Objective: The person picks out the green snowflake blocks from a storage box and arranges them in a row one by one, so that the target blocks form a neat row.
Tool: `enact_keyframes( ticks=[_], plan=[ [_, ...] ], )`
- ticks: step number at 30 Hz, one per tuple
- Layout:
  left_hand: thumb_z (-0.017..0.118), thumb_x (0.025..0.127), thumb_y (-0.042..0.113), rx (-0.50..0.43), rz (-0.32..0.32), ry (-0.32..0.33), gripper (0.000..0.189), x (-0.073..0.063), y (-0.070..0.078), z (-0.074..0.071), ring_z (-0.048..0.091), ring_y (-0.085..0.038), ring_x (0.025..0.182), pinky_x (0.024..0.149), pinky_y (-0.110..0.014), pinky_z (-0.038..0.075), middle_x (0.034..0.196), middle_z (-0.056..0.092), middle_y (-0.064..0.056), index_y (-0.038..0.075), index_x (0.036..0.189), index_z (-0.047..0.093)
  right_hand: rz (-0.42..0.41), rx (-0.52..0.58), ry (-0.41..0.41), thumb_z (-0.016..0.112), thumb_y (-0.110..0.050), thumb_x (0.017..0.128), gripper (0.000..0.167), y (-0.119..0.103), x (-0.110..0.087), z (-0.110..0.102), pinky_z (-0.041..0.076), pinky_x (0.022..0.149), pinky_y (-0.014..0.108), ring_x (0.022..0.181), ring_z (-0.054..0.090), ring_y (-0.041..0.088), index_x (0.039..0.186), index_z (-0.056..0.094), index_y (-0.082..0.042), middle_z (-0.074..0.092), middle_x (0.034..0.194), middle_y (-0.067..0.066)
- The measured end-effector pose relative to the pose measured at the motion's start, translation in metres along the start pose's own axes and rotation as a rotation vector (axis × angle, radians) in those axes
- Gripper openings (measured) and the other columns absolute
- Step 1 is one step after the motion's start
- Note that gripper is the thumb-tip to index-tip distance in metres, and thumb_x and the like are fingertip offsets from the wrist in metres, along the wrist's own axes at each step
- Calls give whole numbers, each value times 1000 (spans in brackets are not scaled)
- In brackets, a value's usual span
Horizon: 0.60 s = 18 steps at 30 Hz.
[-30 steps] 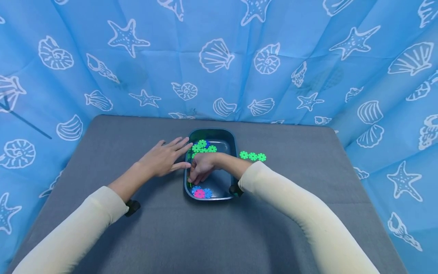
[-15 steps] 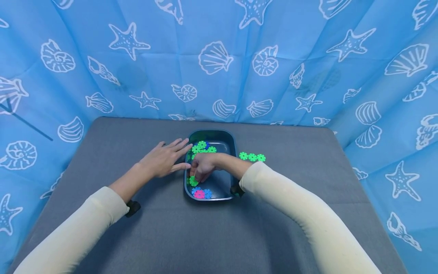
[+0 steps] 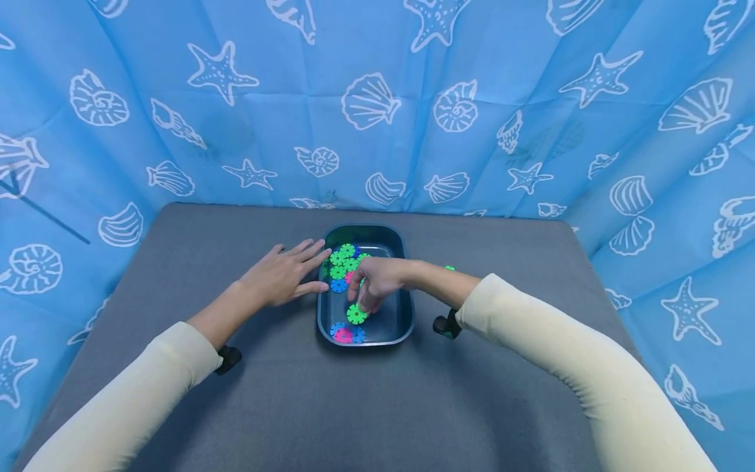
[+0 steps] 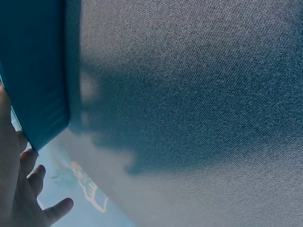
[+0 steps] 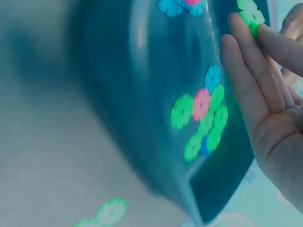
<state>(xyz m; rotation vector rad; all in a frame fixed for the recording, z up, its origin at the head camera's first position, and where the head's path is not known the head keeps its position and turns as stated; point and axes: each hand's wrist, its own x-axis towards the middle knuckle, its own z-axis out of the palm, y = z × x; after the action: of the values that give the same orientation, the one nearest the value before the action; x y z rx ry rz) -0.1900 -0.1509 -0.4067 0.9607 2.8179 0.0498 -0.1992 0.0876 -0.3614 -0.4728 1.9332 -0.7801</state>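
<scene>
- Well, in the head view, our left hand lies at the left rim of the dark tray, fingers spread wide. Our right hand pinches a green disc over the tray's floor (touching it or not, we cannot tell). A pink-and-blue cluster lies at the near end.
- Left wrist: we see our left fingers, apart, along the tray's edge.
- Right wrist: our thumb holds the green disc near the fingertips; green pieces lie on the worktop outside the tray.
</scene>
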Motion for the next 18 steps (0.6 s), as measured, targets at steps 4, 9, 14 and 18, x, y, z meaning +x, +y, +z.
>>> enact_keyframes(
  ticks=[4,9,14,18],
  plan=[
    [48,97,63,2,-12,-10,80,1,0,0,22,-35,149,111,-67,25,164,22,-12,15,158,28,-7,-1,34,69,-1,92,29,13,-20,-10,59,80,34,86,73,22,119,62,4,74,92,11],
    [49,97,62,-1,-8,-5,80,0,0,1,21,-34,149,111,-67,25,164,22,-12,15,159,28,6,4,82,70,-2,92,34,29,-44,-27,59,81,35,85,73,21,123,61,7,75,91,11],
    [49,98,60,6,3,-1,79,0,0,1,23,-35,149,111,-67,26,164,22,-12,15,159,27,14,50,144,70,-2,91,34,44,-68,-45,59,82,37,87,73,23,122,60,8,75,93,13],
    [49,98,60,2,2,-4,79,-1,0,0,22,-35,149,110,-67,26,164,22,-12,15,159,27,4,67,230,69,-2,92,33,60,-85,-59,59,82,38,89,74,27,122,60,10,75,93,15]
  ],
)
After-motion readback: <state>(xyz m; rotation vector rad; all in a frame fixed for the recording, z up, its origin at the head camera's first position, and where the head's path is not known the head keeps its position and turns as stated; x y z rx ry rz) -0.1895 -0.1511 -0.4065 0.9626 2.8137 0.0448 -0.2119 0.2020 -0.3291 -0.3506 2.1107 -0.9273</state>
